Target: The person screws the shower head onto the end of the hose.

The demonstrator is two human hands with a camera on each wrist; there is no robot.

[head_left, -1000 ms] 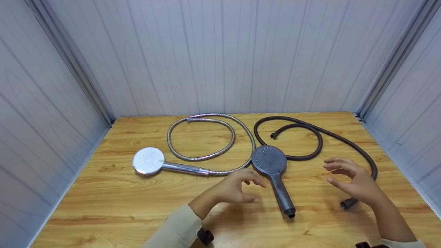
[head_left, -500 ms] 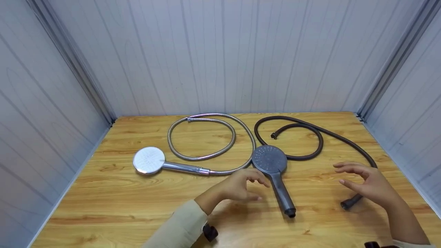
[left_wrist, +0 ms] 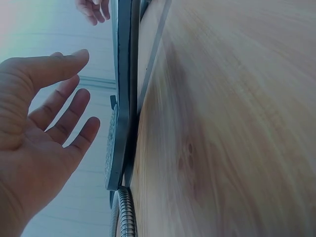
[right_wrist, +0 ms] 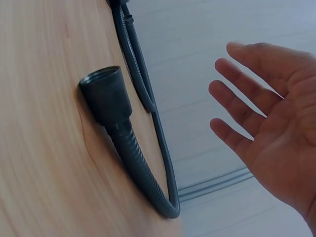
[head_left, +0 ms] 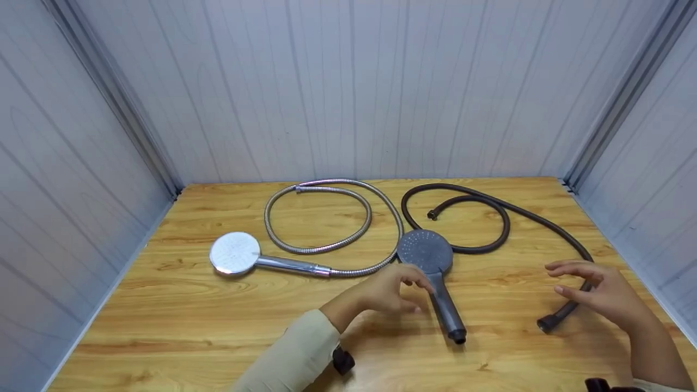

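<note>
A dark grey shower head (head_left: 425, 251) lies face up on the wooden table, its handle pointing toward the front. My left hand (head_left: 389, 291) hovers just left of that handle, fingers loosely bent and apart from it in the left wrist view. At the right, my right hand (head_left: 604, 294) hangs over the black shower hose (head_left: 566, 235), thumb and fingers spread around nothing. The hose's flared end nut (right_wrist: 106, 96) lies on the table, its threaded opening showing in the right wrist view. The hose's other end (head_left: 433, 214) rests inside its loop.
A chrome shower head (head_left: 235, 253) lies at the left, joined to a coiled silver hose (head_left: 318, 250). That hose passes right beside the grey shower head. White panel walls (head_left: 348, 92) enclose the wooden table (head_left: 218, 332) at the back and both sides.
My left hand has shifted right, closer to the grey shower head's handle. My right hand has moved right and slightly toward the front, uncovering more of the black hose's end. The objects stay put.
</note>
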